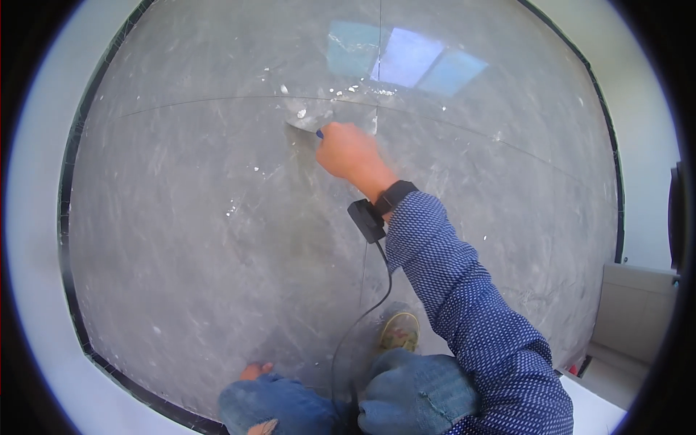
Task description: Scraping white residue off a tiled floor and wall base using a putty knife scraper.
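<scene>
My right hand is closed around the blue handle of a scraper, whose thin blade rests low over or on the grey tiled floor. White flakes lie just beyond the blade, and more are scattered farther off near a tile joint. A black device with a cable is strapped to my right wrist. Of my left hand, only a few fingers show beside my knee at the lower left; what they do is hidden.
Dark skirting runs along white walls at both sides. A camouflage-patterned shoe is below my right arm. At the right stands a pale low step or panel. Small white bits lie on the floor left of centre.
</scene>
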`<state>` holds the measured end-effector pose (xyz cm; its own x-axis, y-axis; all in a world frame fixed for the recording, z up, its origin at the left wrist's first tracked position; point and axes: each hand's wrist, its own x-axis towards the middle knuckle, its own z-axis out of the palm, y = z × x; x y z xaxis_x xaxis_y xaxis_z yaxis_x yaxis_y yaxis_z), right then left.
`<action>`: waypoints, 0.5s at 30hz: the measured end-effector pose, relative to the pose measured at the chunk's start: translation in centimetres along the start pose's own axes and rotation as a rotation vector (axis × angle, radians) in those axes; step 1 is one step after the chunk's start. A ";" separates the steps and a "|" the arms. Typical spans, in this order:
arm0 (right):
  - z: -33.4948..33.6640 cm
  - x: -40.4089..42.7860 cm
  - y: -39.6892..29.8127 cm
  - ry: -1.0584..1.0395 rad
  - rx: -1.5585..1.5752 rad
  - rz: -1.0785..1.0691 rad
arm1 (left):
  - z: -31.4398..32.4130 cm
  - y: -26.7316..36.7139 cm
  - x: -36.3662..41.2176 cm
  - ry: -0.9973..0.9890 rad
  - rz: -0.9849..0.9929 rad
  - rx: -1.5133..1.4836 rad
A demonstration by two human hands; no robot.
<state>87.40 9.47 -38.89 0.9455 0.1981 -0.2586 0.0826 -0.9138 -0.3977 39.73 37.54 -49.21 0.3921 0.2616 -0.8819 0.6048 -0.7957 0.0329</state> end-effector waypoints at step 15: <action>1.4 -1.4 0.5 -0.062 0.029 -0.007 | -1.6 1.2 -0.9 -0.020 -0.079 0.003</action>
<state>85.64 9.18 -39.95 0.9235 0.2267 -0.3095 0.0791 -0.9019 -0.4246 41.18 37.25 -47.62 0.3292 0.3124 -0.8911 0.6314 -0.7745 -0.0383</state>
